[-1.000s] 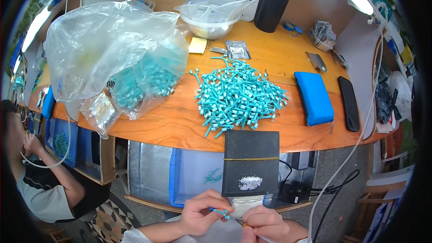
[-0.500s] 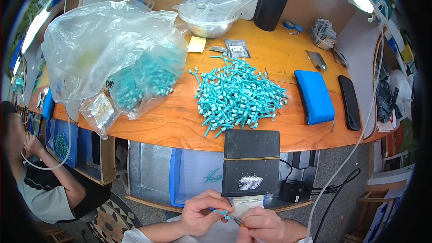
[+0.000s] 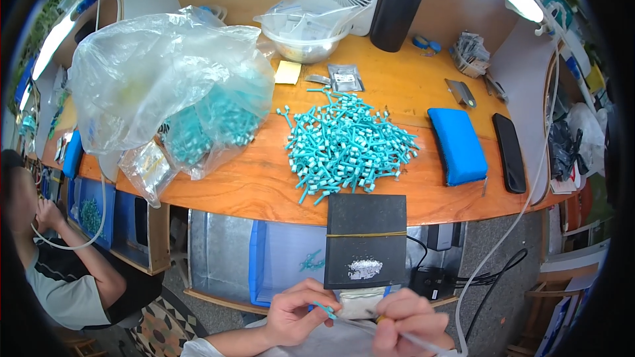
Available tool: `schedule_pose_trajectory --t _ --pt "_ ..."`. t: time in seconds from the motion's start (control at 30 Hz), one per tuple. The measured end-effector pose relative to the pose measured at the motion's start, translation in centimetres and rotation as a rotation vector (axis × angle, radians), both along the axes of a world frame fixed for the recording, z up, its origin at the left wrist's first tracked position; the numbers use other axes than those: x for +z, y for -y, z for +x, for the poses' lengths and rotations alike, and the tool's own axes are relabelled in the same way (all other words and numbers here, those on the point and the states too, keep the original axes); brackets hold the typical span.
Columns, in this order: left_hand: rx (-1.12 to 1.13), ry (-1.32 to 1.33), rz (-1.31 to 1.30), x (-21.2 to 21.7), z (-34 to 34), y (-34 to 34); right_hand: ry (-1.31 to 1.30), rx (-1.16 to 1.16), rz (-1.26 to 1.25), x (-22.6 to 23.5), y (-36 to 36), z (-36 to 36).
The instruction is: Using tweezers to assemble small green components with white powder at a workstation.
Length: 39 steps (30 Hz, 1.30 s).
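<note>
My left hand [image 3: 296, 314], low in the view, pinches a small teal plastic stick piece [image 3: 325, 309] between thumb and fingertips. Just right of it, apart from the piece, is my right hand [image 3: 407, 320], smeared by motion. Its fingers are closed around a thin tool with a yellowish part [image 3: 380, 319]; the rest of that tool is hidden or blurred. Beyond my hands lies a black pad [image 3: 366, 215] with a yellow band across it and a heap of tiny shiny bits [image 3: 365, 269] on its near end. A large pile of teal stick pieces [image 3: 347, 145] lies on the wooden table [image 3: 258, 188].
A big transparent bag [image 3: 165, 86] of teal pieces stands at left. A blue case [image 3: 458, 147] and black phone [image 3: 508, 152] lie at right. An open drawer holds a blue tray [image 3: 284, 244]. A white cable [image 3: 503, 238] hangs at right. Another person [image 3: 86, 284] sits at left.
My right hand has moved right and slightly up, drawing the tool away from the teal piece. My left hand keeps its pinch. The view has shifted slightly.
</note>
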<state>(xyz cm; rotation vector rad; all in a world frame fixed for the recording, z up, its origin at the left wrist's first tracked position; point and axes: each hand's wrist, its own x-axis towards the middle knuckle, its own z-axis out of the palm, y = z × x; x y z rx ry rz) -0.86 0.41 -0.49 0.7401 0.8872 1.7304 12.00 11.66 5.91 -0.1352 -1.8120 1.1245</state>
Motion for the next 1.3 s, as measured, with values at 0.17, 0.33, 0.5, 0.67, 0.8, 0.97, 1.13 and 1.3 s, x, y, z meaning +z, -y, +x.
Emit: schedule_pose_trajectory --t 0.17,0.33,0.5,0.67,0.8,0.97,1.13,1.3 --pt "0.086 0.062 0.030 -0.4 -1.1 0.5 0.240 -0.210 -0.024 0.4 -1.3 0.4" --pt "0.222 0.026 0.042 -2.1 -3.4 1.0 0.282 -0.247 -0.090 0.5 -1.3 0.4" --pt "0.282 -0.393 -0.273 -3.5 -5.3 0.9 0.296 -0.253 -0.099 0.5 -1.3 0.2" --pt "0.281 -0.861 -0.449 -3.7 -4.6 0.2 0.298 -0.232 -0.105 0.5 -1.4 0.1" --pt "0.153 -1.156 -0.573 -4.7 -4.0 0.2 0.319 -0.269 -0.084 0.4 -1.3 0.1" --pt "0.063 -1.392 -0.560 -6.6 -3.5 0.0 0.266 -0.310 -0.107 0.4 -1.0 -0.1" --pt "-0.068 -1.548 -0.566 -8.0 -2.6 -0.8 0.185 -0.364 -0.109 0.1 -0.6 0.1" --pt "-0.155 -1.597 -0.577 -8.9 -2.0 -1.5 0.089 -0.355 -0.105 0.3 -0.3 0.2"
